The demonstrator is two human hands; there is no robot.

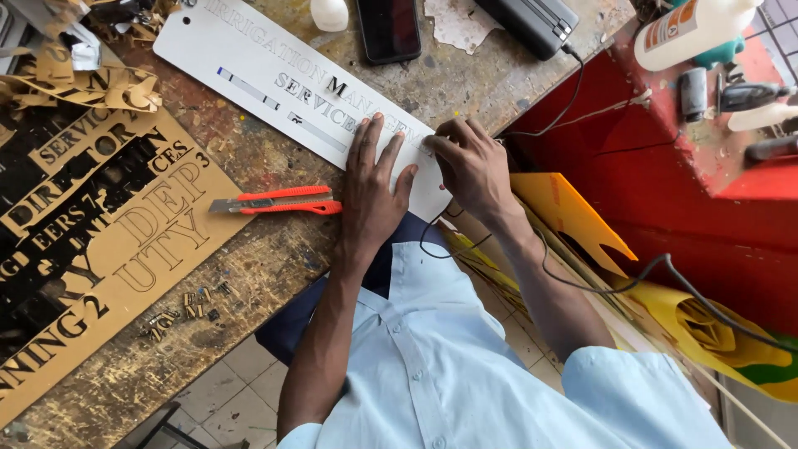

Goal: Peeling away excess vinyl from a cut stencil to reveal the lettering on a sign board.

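A long white sign plate [249, 58] with cut-out lettering lies slanted across a worn wooden workbench [274, 274]. My left hand [374, 187] rests flat on the plate's near end, fingers spread, pressing it down. My right hand [470, 162] is beside it with fingertips pinched at the plate's lettering; whether it holds a small piece I cannot tell. An orange utility knife [278, 202] lies on the bench just left of my left hand, untouched.
A brown and black sheet with cut-out letters [91, 241] covers the bench's left. Small loose letters [187, 308] lie near the front edge. A black phone [389, 29], a dark device with a cable [532, 21], a white bottle [690, 29] and yellow sheets [573, 216] sit right.
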